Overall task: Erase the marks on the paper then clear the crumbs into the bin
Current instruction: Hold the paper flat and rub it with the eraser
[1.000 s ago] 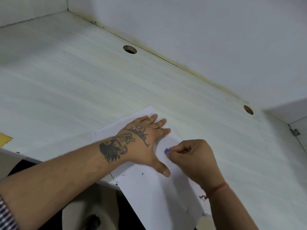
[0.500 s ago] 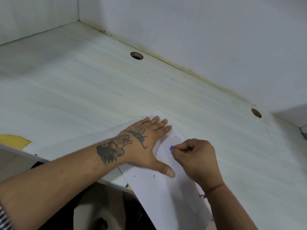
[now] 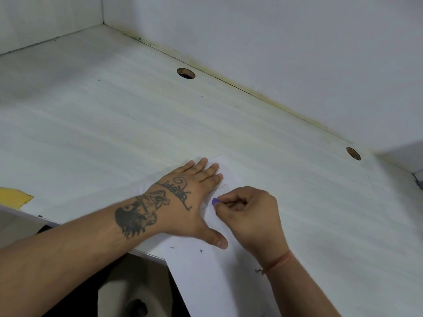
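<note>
A white sheet of paper (image 3: 206, 282) lies on a pale desk (image 3: 114, 133), its near end hanging over the desk's front edge. The left hand (image 3: 187, 202) presses flat on the paper, fingers straight and close together, thumb spread toward the near side. The right hand (image 3: 249, 213), fingers curled, pinches a small purple eraser (image 3: 215, 200) whose tip meets the paper just beside the left hand, by faint pencil lines (image 3: 214, 195). A few dark specks (image 3: 201, 250) (crumbs or marks, cannot tell which) sit on the paper below the thumb. Two round holes (image 3: 185, 73) pierce the desk near the wall (image 3: 297, 42). A yellow object (image 3: 13, 197) lies at the desk's left edge.
</note>
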